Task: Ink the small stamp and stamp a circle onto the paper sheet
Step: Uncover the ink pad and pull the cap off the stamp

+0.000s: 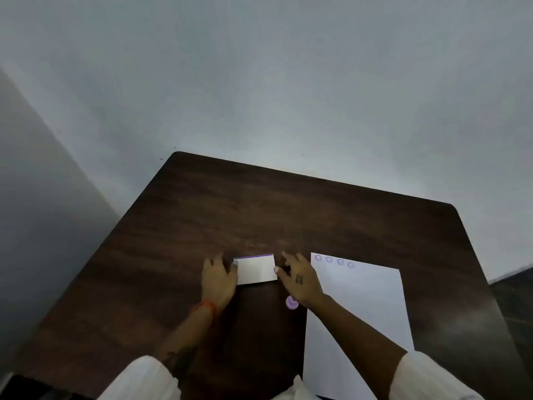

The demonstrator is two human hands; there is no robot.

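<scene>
Two hands flank the closed ink pad (pixel 255 269) mid-bench: left hand (pixel 217 277) and right hand (pixel 300 280) each touch a short side, fingers spread, gripping nothing else. Small stamp (pixel 292 302) lies at the pad's 5 o'clock, under the right wrist; the paper sheet (pixel 360 313), four circles (pixel 334 261) along its top edge, lies at 3 o'clock. Lifting the lid could drag the wrist across the stamp and roll it away

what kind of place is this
Probably a plain room with a desk set up for stamping: a dark wooden table against a bare wall, with a paper sheet and ink pad.
</scene>
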